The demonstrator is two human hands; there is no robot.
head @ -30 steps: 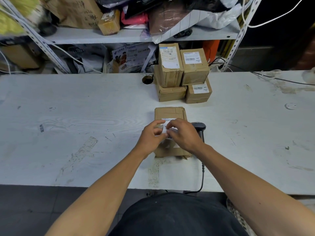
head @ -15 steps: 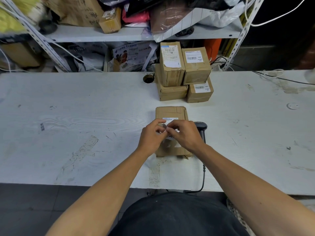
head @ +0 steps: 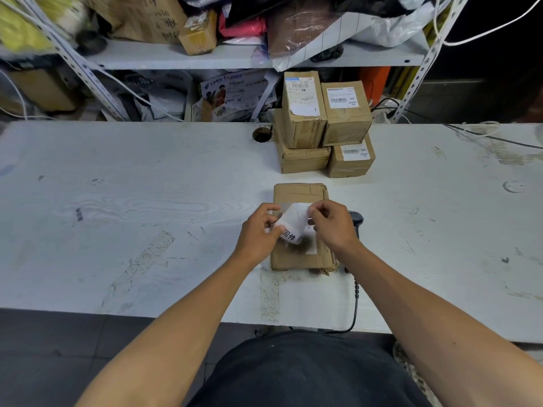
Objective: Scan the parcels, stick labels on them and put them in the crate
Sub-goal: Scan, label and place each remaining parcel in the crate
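A: Where's the parcel?

B: Brown parcel [head: 299, 195] lies flat on the white table [head: 147, 201], dead centre, in front of the person. Black scanner [head: 356, 218] sits just beside it at 3 o'clock, cable running off the near edge.

A: Hands?

B: Both over the parcel. Left hand [head: 258, 230] pinches the lower-left end of a white label [head: 293, 221] — black characters printed near that end. Right hand [head: 333, 224] has fingers curled, pinching the label's upper-right edge. Label is curled, lifted off the box top.

A: Other boxes?

B: Stack of four labelled boxes [head: 323, 124] at 12 o'clock from the parcel, near the table's far edge. Cluttered shelf [head: 235, 55] behind.
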